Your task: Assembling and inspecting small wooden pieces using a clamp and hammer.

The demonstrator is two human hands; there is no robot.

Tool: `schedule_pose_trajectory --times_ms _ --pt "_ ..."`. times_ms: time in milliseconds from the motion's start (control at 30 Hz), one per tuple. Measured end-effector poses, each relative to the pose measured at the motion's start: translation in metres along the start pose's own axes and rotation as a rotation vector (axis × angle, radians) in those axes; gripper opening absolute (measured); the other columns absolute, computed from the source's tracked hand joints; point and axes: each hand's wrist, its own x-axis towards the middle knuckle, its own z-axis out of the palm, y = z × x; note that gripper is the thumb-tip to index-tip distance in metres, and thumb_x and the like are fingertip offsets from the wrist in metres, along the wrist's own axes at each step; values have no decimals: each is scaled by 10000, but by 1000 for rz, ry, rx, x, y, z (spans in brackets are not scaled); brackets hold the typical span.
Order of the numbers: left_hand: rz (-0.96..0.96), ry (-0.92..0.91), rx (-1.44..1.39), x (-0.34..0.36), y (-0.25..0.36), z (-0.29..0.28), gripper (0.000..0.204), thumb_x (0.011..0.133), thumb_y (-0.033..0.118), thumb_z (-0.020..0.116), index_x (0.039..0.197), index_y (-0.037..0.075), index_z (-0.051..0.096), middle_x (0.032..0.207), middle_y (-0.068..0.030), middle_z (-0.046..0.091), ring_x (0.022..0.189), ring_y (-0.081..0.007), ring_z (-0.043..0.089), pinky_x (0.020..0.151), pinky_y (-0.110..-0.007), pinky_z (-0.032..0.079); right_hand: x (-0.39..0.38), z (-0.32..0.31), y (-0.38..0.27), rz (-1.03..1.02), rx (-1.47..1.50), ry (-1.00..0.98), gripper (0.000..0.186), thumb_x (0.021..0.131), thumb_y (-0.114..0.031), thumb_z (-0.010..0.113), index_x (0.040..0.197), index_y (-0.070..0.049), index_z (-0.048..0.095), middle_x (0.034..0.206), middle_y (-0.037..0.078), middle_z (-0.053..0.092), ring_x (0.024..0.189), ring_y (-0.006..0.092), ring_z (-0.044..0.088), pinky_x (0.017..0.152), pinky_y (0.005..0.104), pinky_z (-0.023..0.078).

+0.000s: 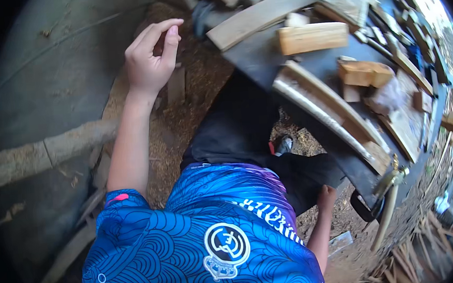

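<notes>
My left hand (153, 57) is raised in the air at the upper left, off the bench's left corner. Its fingers curl over, with thumb tip and index fingertip brought together; no object shows between them. Low on the right, my right hand (326, 196) is a fist beside my dark-trousered leg, near the bench's front edge. Whether it holds anything is hidden. Nearest to it on the bench (255, 65) lies a long, curved, hollowed wooden piece (333, 109). A metal fitting (386, 182) with a curved pale wooden handle (385, 217) sits at the bench edge.
Wooden blocks (314, 38), a curved board (267, 13), offcuts and a crumpled clear plastic bag (390, 96) crowd the bench. A log (52, 152) lies at left across grey ground. Wood shavings (160, 173) cover the floor; split sticks (421, 248) are heaped lower right.
</notes>
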Motion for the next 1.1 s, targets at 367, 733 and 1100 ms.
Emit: schedule_pose_trajectory --times_ms 367,733,1100 --pt "-644 -900 294 -227 -172 41 257 969 224 634 1133 98 786 1131 -198 754 1055 -355 731 910 -462 585 33 -46 -34 525 161 -498 380 914 -178 513 588 -20 631 455 23 447 357 96 330 373 293 187" --pt "-1002 -1474 216 -490 -251 73 307 922 256 617 1057 48 800 1145 -223 751 1058 -397 730 938 -483 574 26 -58 -43 501 173 -237 274 831 -131 475 559 -99 465 443 9 322 339 120 234 365 301 174" --pt "-1180 -876 204 -411 -318 127 514 940 149 614 1444 55 576 1487 -214 543 1328 -421 573 1101 -493 504 24 -69 -104 599 -159 -343 373 886 -163 480 561 -11 583 460 65 445 343 139 341 368 332 219"
